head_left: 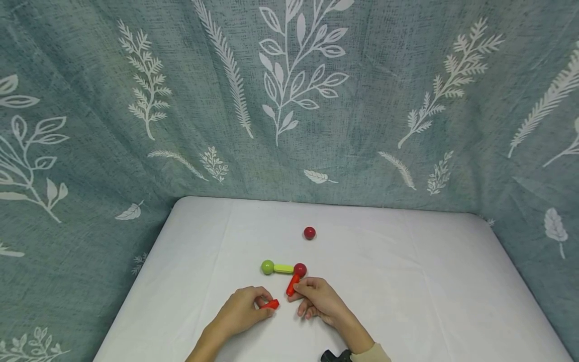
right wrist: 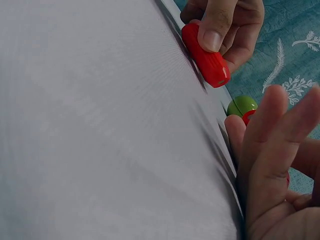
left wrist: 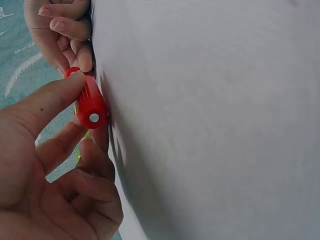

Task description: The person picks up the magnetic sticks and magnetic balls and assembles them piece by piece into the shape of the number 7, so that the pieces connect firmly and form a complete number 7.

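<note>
My left hand (head_left: 244, 307) pinches a short red magnetic rod (head_left: 271, 304) between thumb and fingers. The left wrist view shows a round silvery spot on the end of this rod (left wrist: 91, 102). Just to the right, my right hand (head_left: 322, 300) holds a second red magnetic rod (head_left: 291, 287) with thumb and fingertips. That rod's upper end meets a dark red ball (head_left: 300, 269). From the ball a yellow-green rod (head_left: 283, 269) runs left to a green ball (head_left: 267, 267), in a line on the table. In the right wrist view, my fingers hide most of the second rod.
A loose dark red ball (head_left: 309, 233) lies farther back on the white-covered table (head_left: 384, 261). Blue-green leaf-patterned cloth (head_left: 353, 151) hangs behind the table and along its sides. A black object (head_left: 333, 356) shows by the right wrist at the bottom edge.
</note>
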A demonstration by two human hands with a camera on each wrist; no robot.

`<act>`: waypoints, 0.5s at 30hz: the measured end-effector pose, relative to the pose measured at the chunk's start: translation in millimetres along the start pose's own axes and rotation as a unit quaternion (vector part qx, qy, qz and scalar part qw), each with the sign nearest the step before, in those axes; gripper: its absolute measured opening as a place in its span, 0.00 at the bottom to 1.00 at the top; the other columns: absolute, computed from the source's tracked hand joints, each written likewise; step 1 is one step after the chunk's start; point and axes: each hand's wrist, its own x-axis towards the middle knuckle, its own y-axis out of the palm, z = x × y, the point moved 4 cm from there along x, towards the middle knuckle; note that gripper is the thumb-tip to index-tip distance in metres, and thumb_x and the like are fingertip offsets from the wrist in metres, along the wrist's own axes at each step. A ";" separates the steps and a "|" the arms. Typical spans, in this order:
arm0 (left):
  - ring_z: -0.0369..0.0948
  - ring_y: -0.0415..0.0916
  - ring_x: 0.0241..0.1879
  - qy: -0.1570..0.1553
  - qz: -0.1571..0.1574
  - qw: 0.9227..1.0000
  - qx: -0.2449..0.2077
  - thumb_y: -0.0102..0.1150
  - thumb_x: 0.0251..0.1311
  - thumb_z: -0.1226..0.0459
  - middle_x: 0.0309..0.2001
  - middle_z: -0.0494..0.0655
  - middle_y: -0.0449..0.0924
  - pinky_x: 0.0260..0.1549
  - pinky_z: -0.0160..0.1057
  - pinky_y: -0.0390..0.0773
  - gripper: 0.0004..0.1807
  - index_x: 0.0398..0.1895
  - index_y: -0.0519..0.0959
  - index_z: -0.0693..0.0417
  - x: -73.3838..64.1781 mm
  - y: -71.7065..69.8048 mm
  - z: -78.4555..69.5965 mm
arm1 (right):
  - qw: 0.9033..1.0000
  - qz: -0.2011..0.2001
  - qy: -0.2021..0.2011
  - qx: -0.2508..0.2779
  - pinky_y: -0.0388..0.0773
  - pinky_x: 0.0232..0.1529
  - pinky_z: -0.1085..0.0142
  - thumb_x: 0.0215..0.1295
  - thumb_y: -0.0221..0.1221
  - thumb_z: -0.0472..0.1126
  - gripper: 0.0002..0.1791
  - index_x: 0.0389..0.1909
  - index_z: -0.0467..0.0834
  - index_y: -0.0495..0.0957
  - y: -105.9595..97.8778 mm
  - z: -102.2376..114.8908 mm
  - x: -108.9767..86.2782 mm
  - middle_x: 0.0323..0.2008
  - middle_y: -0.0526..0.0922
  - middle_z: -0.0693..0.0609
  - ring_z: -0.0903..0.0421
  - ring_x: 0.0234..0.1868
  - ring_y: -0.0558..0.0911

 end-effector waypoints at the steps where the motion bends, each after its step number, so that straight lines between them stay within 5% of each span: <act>1: 0.33 0.69 0.20 0.002 0.000 1.000 0.000 0.72 0.56 0.56 0.26 0.29 0.76 0.19 0.34 0.68 0.10 0.39 0.84 0.45 0.0 0.3 0.2 | 1.000 0.000 0.000 0.000 0.75 0.17 0.73 0.75 0.56 0.42 0.16 0.47 0.30 0.74 0.0 0.2 -0.1 0.39 0.86 0.38 0.61 0.18 0.81; 15: 0.35 0.67 0.28 0.011 -0.005 1.000 0.028 0.73 0.55 0.58 0.31 0.36 0.72 0.26 0.35 0.68 0.08 0.37 0.85 0.41 -2.4 -0.7 -0.8 | 1.000 0.000 0.002 0.003 0.75 0.17 0.73 0.75 0.56 0.42 0.16 0.47 0.30 0.74 0.2 0.3 0.0 0.40 0.86 0.38 0.61 0.18 0.81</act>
